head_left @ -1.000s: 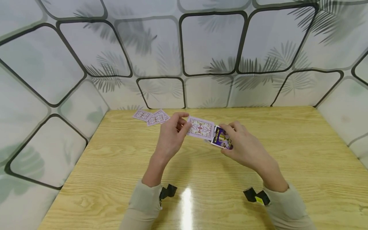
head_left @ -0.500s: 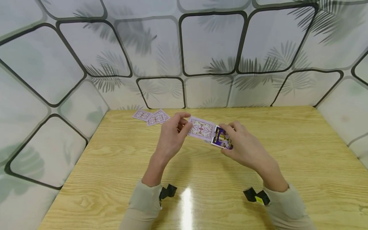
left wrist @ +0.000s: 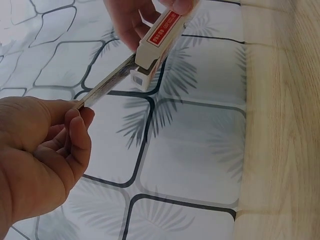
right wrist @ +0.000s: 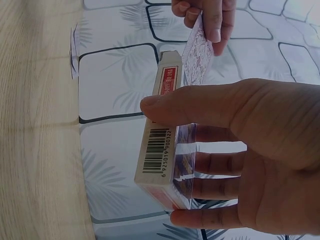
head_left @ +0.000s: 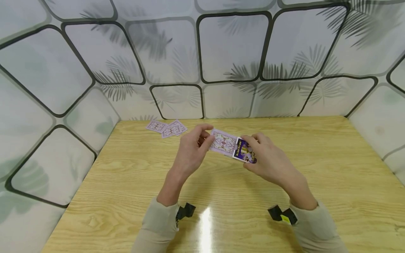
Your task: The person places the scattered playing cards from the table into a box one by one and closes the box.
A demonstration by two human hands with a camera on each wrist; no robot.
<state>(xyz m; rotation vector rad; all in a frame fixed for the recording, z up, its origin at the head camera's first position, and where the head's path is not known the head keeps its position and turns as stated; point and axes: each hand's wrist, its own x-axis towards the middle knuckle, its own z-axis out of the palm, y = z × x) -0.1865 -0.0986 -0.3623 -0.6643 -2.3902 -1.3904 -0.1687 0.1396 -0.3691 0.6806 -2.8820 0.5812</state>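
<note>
My left hand [head_left: 191, 153] pinches the outer end of a thin stack of playing cards [head_left: 223, 142] between thumb and fingers. Their pink-purple patterned back faces up. The far end of the cards sits inside the open end of a card box [head_left: 245, 151] with a purple picture face. Around that box, thumb on one narrow side and fingers on the other, is my right hand [head_left: 272, 161]. In the right wrist view the box [right wrist: 159, 135] shows a barcode and a red label. A flap [left wrist: 145, 54] stands out at its mouth in the left wrist view.
Several loose cards [head_left: 172, 129] lie face down at the back left of the wooden table [head_left: 126, 182], partly overlapping. A patterned wall covering [head_left: 234, 49] rises behind the table's back edge. Black wrist cameras [head_left: 186, 211] sit at both cuffs.
My left hand has shifted slightly right, sliding the playing cards further into the box. The right hand and the box stay nearly still.
</note>
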